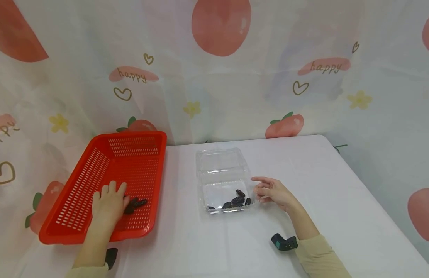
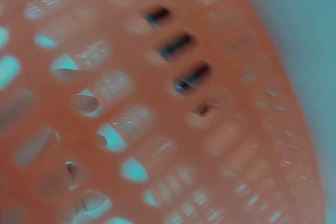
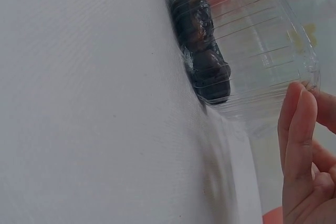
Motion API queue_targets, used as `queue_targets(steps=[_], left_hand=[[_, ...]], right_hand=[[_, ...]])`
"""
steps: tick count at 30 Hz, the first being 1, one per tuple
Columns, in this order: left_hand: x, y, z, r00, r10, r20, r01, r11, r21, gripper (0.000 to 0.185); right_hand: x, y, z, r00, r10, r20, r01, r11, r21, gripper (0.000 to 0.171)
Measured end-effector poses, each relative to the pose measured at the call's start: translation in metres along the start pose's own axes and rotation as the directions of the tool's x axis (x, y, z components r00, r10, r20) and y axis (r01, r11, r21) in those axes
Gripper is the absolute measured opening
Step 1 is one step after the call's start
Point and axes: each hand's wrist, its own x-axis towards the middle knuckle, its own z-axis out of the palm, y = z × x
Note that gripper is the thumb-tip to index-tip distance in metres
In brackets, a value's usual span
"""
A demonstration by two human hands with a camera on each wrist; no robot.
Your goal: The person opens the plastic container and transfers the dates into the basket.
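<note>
Evidently the light box point(image 1: 214, 192) could be the weak spot: the right hand point(image 1: 274, 192) is at its side with fingers apart and loosely extended, not plainly pinching, so a careless nudge might slide it across the table point(image 1: 183, 251). Its lid point(image 1: 222, 160) lies folded back, and knocking that could tip the box and spill the dark pieces inside point(image 1: 238, 200), which gather toward the front and right. Over in the red basket point(image 1: 139, 233), the left hand point(image 1: 108, 204) reaches down with fingers spread, its thumb just beside the loose dark pieces point(image 1: 131, 205); whether it touches them I cannot tell. Small and smooth-looking, those might slip from a hurried pinch, or roll away under a fingertip if pushed.
</note>
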Motion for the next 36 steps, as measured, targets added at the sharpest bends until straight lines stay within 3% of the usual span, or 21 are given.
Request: queue_targets(steps=[5,12,17,24,27,30,36], left_hand=[[0.001,0.021,-0.011,0.992,0.027,-0.120,-0.030,0.999,-0.028,0.045],[0.005,0.059,-0.028,0.960,0.070,-0.271,-0.079,0.997,-0.022,0.051],[0.011,0.094,-0.031,0.933,0.163,-0.322,-0.159,0.987,0.037,0.046],[0.020,0.149,-0.018,0.910,0.279,-0.306,-0.269,0.960,0.077,0.040],[0.026,0.167,-0.007,0.887,0.341,-0.310,-0.325,0.940,0.103,0.038],[0.034,0.181,0.005,0.854,0.402,-0.329,-0.377,0.915,0.140,0.037],[0.049,0.205,0.029,0.828,0.494,-0.266,-0.454,0.869,0.199,0.036]], right_hand=[[0.000,0.000,0.000,1.000,-0.001,-0.003,0.001,1.000,0.006,0.056],[0.000,0.000,0.000,1.000,0.003,-0.004,-0.003,1.000,0.004,0.056],[-0.001,0.000,0.000,1.000,0.004,-0.005,-0.004,1.000,0.005,0.056],[-0.001,0.000,-0.001,1.000,0.010,-0.015,-0.010,1.000,-0.008,0.053],[0.000,-0.001,0.000,1.000,0.012,-0.014,-0.012,1.000,-0.004,0.054],[0.000,0.000,0.001,1.000,0.012,-0.007,-0.012,1.000,0.006,0.054],[0.000,0.000,0.000,1.000,0.010,-0.004,-0.010,1.000,0.018,0.055]])
